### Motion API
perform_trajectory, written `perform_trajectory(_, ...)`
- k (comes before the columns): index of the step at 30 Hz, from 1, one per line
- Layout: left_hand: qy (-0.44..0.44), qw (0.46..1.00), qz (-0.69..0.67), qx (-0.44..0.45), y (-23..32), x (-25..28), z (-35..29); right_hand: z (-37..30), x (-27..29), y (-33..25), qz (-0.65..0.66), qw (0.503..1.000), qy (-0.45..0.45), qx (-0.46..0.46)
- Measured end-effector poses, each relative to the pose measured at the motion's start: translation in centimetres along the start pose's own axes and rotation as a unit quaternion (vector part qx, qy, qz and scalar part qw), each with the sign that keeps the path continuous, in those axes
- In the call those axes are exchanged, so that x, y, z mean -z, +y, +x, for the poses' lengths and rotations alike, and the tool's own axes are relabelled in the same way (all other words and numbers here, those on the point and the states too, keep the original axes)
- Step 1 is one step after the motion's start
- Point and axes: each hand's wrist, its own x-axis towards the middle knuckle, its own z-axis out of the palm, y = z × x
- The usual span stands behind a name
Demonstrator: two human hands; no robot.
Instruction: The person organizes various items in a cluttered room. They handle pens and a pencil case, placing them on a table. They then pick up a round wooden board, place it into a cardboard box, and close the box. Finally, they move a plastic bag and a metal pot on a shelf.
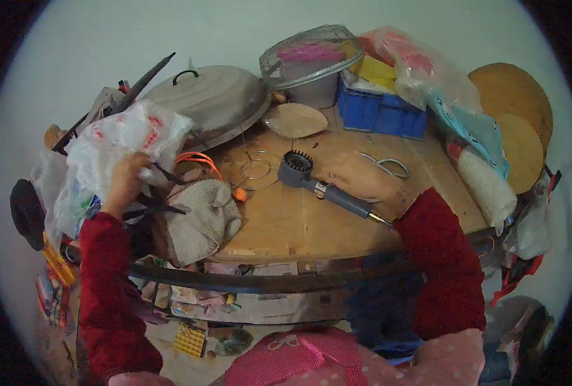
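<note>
Person's left hand [127, 181] is at the lower right part of a white plastic bag [128, 134], fingers bent against it; whether they grip the bag or only touch it cannot be told. Right hand [358, 177] is motion-blurred, fingers pointing left, beside the handle of a grey shower head [295, 168]; finger closure cannot be told. Shower head lies near the middle of the wooden table [286, 228], its round, toothed face at the upper left, handle slanting to a metal end near the right cuff. Wire loop [395, 168] just beyond the right hand. Grey cloth [202, 219] near the left hand; orange cord [202, 158] behind it. Blue box [382, 114] stands at the back.
</note>
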Motion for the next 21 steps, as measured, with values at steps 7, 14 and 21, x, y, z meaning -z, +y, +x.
perform_trajectory(7,-0.039,0.972,-0.17,0.154,2.8,-7.1,1.8,3.1,-2.0,7.6,0.082,0.992,0.08,-0.058)
perform_trajectory(14,0.018,0.904,-0.35,0.245,0.8,-8.2,0.8,11.4,-6.2,10.4,-0.15,0.981,0.006,-0.126)
perform_trajectory(21,0.039,0.976,-0.119,0.18,1.8,-10.0,0.6,15.3,-11.3,13.9,-0.32,0.933,0.032,-0.161)
